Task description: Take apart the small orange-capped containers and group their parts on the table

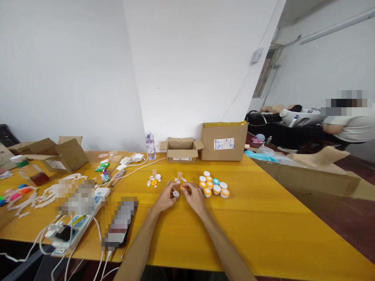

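Note:
My left hand (pixel 166 198) is closed around a small clear plastic cup (pixel 175 193) near the middle of the yellow table (pixel 187 230). Just to its right, my right hand (pixel 191 196) pinches a small orange piece (pixel 183 187), too small to make out fully, perhaps a lid. Beyond the hands stands another clear cup (pixel 179 175) with small white pieces (pixel 177 180) around it. Left of them lie an orange ring-like lid (pixel 154 182), a white lid (pixel 158 176) and more white bits. A cluster of small jars (pixel 209 184) with orange, white and teal lids sits beside my right hand.
At the back stand an open cardboard box (pixel 181 154), a larger closed box (pixel 224 142) and a water bottle (pixel 150 145). To the left are a phone (pixel 120 222), a power strip (pixel 79 222), cables and an open carton (pixel 64 156). A person (pixel 348 125) sits far right.

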Available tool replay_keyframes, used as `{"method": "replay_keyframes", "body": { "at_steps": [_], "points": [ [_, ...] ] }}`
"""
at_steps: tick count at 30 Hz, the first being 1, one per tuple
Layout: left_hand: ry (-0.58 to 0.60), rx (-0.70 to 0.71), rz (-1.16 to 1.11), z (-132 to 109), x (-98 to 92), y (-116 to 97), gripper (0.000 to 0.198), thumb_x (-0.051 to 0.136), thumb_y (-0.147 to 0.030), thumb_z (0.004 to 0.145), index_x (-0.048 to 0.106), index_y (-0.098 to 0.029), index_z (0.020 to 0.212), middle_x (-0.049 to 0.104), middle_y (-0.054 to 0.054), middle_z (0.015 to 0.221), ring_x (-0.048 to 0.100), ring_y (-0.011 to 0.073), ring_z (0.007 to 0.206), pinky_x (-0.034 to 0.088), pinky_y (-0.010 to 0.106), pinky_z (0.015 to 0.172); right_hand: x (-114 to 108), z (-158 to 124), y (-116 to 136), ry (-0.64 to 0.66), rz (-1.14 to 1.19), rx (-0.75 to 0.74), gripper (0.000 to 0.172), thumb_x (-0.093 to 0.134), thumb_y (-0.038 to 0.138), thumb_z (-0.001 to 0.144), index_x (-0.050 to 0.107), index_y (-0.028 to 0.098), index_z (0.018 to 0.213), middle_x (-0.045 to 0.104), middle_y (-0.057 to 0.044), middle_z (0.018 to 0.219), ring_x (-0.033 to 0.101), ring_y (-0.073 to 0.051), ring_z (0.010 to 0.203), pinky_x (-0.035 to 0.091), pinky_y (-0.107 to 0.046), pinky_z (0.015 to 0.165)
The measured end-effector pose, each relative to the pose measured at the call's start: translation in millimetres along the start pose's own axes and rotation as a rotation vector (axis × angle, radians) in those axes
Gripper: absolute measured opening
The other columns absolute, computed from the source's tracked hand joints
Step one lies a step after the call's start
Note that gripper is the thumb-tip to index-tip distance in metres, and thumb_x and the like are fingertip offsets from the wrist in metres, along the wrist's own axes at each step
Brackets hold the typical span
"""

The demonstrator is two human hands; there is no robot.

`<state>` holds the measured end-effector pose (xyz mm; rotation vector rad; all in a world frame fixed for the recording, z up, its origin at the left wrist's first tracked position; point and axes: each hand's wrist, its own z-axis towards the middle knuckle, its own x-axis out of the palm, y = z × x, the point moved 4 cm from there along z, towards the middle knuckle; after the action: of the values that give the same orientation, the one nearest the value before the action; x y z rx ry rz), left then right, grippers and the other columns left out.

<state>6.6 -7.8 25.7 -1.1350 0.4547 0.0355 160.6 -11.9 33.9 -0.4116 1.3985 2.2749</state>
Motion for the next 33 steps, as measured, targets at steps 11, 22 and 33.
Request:
{"method": "replay_keyframes", "body": {
  "at_steps": [11,22,33],
  "points": [
    [-0.119,0.026,0.022,4,-8.5,7,0.037,0.063,-0.008,0.073,0.063,-0.022,0.107,0.059,0.003,0.102,0.057,0.0151,0.084,0.05,0.028,0.078,9,-6,6,0.215,-0.092,-0.063,0.005,0.058,0.023,0.08,0.063,0.023,0.082,0.069,-0.003,0.081,0.064,-0.02,0.08,0.049,-0.029,0.072],
    [-0.104,0.104,-0.047,4,-5.7,-7,0.034,0.061,-0.008,0.075,0.066,-0.023,0.105,0.061,0.004,0.108,0.06,0.0186,0.102,0.049,0.034,0.094,13,-5,3,0.134,-0.01,-0.126,0.018,0.048,0.022,0.088,0.067,0.024,0.09,0.069,-0.004,0.092,0.065,-0.019,0.083,0.05,-0.03,0.075],
    [0.001,-0.004,-0.049,2,1.7,0,0.023,0.058,-0.017,0.082,0.065,-0.021,0.103,0.067,0.005,0.103,0.062,0.018,0.097,0.05,0.033,0.092,18,-3,-7,0.169,-0.182,-0.09,0.019,0.052,0.014,0.086,0.067,0.023,0.078,0.065,-0.003,0.083,0.062,-0.017,0.075,0.045,-0.026,0.065]
  ]
}}
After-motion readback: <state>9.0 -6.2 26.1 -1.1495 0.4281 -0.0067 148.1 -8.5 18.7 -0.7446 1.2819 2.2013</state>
